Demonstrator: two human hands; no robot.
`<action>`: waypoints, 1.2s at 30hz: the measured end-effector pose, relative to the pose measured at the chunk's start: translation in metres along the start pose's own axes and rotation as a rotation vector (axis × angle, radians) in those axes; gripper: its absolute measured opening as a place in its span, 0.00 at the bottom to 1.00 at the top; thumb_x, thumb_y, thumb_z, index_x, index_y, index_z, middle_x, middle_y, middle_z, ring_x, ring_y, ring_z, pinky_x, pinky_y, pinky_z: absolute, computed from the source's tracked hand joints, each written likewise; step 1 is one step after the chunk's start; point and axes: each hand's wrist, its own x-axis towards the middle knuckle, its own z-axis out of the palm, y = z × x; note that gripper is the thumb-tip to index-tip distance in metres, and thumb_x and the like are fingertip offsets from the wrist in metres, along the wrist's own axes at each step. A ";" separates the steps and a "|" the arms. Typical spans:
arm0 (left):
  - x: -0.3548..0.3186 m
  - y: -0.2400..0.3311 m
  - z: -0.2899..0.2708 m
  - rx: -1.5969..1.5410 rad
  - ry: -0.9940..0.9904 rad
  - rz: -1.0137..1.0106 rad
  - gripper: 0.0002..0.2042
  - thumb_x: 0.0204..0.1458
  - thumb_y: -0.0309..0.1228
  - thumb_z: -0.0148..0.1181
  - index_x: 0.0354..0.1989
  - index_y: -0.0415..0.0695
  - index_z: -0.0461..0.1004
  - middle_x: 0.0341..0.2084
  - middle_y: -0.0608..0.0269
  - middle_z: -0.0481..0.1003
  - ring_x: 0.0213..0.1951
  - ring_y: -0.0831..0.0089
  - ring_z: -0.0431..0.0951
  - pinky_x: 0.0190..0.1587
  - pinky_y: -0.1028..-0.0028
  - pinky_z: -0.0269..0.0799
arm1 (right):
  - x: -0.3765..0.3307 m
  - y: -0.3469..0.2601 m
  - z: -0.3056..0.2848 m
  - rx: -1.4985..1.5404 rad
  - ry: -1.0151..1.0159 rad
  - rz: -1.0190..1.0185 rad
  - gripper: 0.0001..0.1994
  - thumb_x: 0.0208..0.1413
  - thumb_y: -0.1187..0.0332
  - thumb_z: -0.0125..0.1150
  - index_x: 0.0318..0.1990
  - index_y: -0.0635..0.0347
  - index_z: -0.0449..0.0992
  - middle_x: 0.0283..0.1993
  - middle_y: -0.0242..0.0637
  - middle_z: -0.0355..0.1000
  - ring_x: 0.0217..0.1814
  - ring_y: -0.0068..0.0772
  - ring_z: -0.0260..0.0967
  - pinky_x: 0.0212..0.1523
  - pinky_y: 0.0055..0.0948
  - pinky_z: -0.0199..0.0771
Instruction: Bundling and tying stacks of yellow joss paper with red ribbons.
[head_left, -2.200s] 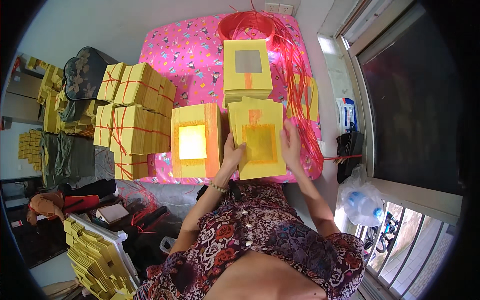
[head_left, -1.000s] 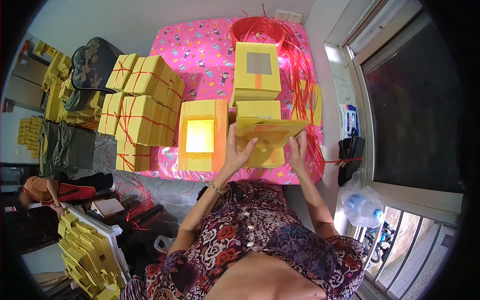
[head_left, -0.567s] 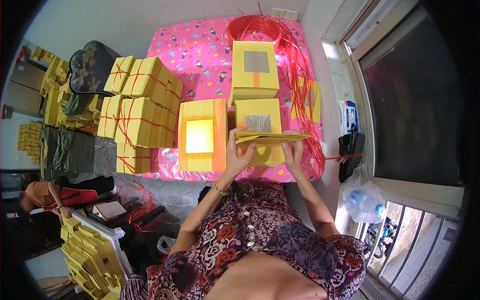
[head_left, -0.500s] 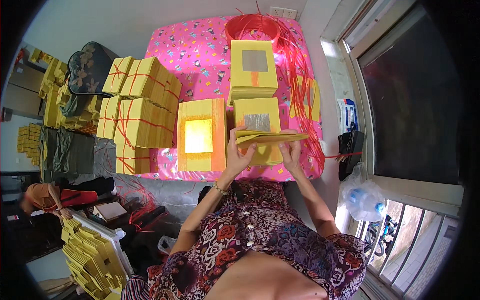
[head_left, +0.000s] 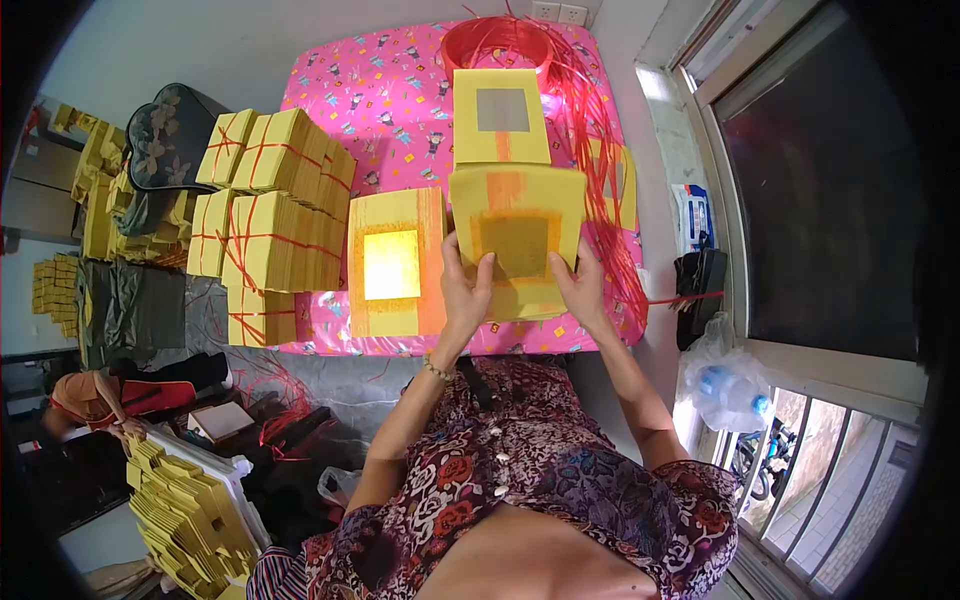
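Note:
My left hand (head_left: 468,290) and my right hand (head_left: 582,292) grip a thin sheaf of yellow joss paper (head_left: 525,195) by its two sides, thumbs on the face toward me. That face carries an orange streak and a dull gold square. Under the sheaf, partly hidden, lies a lower stack of yellow sheets (head_left: 530,306). Just beyond stands a taller stack (head_left: 510,148) with a silver-grey square on top. To the left of my left hand, another stack (head_left: 375,215) shows a shining gold square and orange side bands.
Yellow bundles tied with red strips (head_left: 275,235) are piled at the left of the pink patterned bed cover (head_left: 390,115). Red plastic strips (head_left: 610,200) trail down the right from a red ring (head_left: 500,42). At lower left a person (head_left: 90,400) bends beside more yellow stacks (head_left: 185,520).
The sheaf was nearly edge-on between my hands; now it is tipped up with its face showing. Both hands remain at its sides, and the view has shifted slightly.

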 end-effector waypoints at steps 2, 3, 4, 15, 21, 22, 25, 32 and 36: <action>0.004 0.015 0.000 0.038 0.127 0.010 0.20 0.54 0.22 0.53 0.55 0.37 0.57 0.41 0.49 0.71 0.44 0.64 0.74 0.43 0.71 0.71 | -0.002 -0.024 -0.001 0.010 -0.106 0.081 0.17 0.54 0.72 0.56 0.51 0.67 0.66 0.46 0.41 0.69 0.47 0.30 0.68 0.49 0.30 0.67; 0.003 0.014 -0.001 0.040 0.131 0.013 0.20 0.54 0.22 0.53 0.55 0.37 0.57 0.41 0.49 0.71 0.44 0.64 0.74 0.43 0.71 0.71 | -0.003 -0.036 0.000 0.022 -0.214 0.160 0.21 0.53 0.71 0.57 0.54 0.68 0.64 0.50 0.44 0.68 0.52 0.33 0.66 0.53 0.32 0.65; 0.003 0.012 0.000 0.049 0.153 0.048 0.21 0.54 0.23 0.54 0.56 0.38 0.57 0.41 0.50 0.71 0.45 0.63 0.74 0.44 0.70 0.70 | -0.005 -0.048 0.002 0.019 -0.206 0.158 0.21 0.53 0.71 0.57 0.54 0.68 0.64 0.50 0.44 0.68 0.52 0.33 0.66 0.53 0.32 0.65; -0.006 0.046 -0.023 -0.022 -0.133 -0.051 0.13 0.45 0.33 0.68 0.35 0.40 0.75 0.32 0.61 0.68 0.36 0.73 0.70 0.37 0.76 0.66 | -0.030 -0.088 0.048 -0.253 -0.324 -0.164 0.50 0.43 0.69 0.63 0.68 0.67 0.31 0.71 0.56 0.31 0.74 0.54 0.27 0.70 0.44 0.34; -0.002 0.053 -0.033 -0.024 -0.124 -0.122 0.11 0.42 0.29 0.69 0.29 0.37 0.75 0.32 0.61 0.67 0.35 0.72 0.70 0.36 0.75 0.67 | -0.030 -0.100 0.051 -0.237 -0.317 -0.137 0.49 0.42 0.72 0.60 0.68 0.67 0.34 0.70 0.56 0.34 0.74 0.53 0.29 0.70 0.43 0.36; -0.002 0.054 -0.035 -0.016 -0.124 -0.128 0.10 0.43 0.29 0.69 0.28 0.37 0.76 0.32 0.61 0.67 0.35 0.72 0.70 0.37 0.75 0.68 | -0.030 -0.102 0.051 -0.237 -0.317 -0.140 0.48 0.42 0.72 0.60 0.68 0.67 0.35 0.70 0.56 0.35 0.74 0.53 0.30 0.70 0.43 0.36; 0.001 0.061 -0.036 -0.099 -0.130 -0.147 0.08 0.44 0.28 0.67 0.28 0.36 0.77 0.32 0.60 0.67 0.36 0.71 0.70 0.38 0.75 0.67 | -0.028 -0.104 0.050 -0.192 -0.294 -0.156 0.47 0.42 0.71 0.60 0.68 0.67 0.37 0.70 0.55 0.38 0.74 0.52 0.32 0.70 0.42 0.37; 0.001 0.071 -0.030 -0.089 -0.091 -0.063 0.06 0.47 0.25 0.66 0.31 0.36 0.78 0.33 0.62 0.69 0.36 0.77 0.69 0.39 0.78 0.66 | -0.023 -0.108 0.044 -0.194 -0.298 -0.162 0.47 0.43 0.71 0.60 0.68 0.67 0.37 0.70 0.54 0.39 0.74 0.50 0.34 0.70 0.42 0.38; 0.000 0.074 -0.025 -0.055 -0.101 -0.100 0.06 0.48 0.25 0.65 0.32 0.36 0.78 0.35 0.61 0.68 0.38 0.72 0.70 0.41 0.75 0.67 | -0.021 -0.104 0.038 -0.140 -0.300 -0.149 0.47 0.43 0.70 0.60 0.68 0.67 0.37 0.70 0.53 0.39 0.74 0.50 0.34 0.70 0.42 0.38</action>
